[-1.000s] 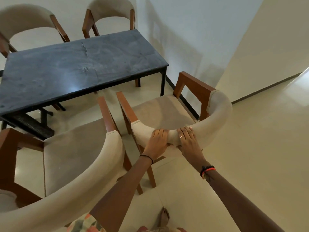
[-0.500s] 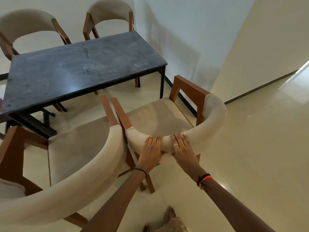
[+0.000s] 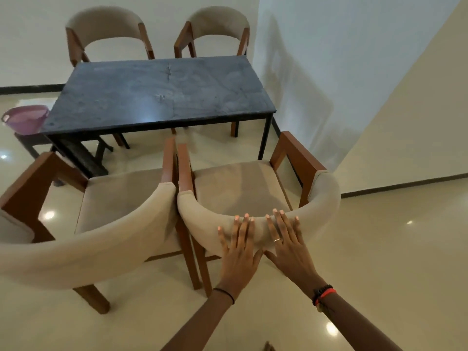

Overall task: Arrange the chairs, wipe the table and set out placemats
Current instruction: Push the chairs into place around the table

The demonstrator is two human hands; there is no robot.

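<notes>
A dark stone-topped table (image 3: 162, 97) stands in the middle of the head view. The near right chair (image 3: 235, 188), beige with wooden arms, faces the table. My left hand (image 3: 239, 245) and my right hand (image 3: 286, 244) press flat against the back of its curved backrest, fingers straight. The near left chair (image 3: 119, 196) stands right beside it, their wooden arms almost touching. Two more beige chairs stand at the far side, a left one (image 3: 106, 26) and a right one (image 3: 217, 21).
A pink plastic basin (image 3: 26, 119) sits on a low dark stool (image 3: 30, 141) left of the table. A white wall (image 3: 329, 59) runs close along the table's right end. Glossy cream floor (image 3: 379, 249) spreads to the right.
The right chair has turned and slid to face the table squarely, next to the left chair. My fingers have straightened from curling over the backrest to pressing flat. The view has swung left.
</notes>
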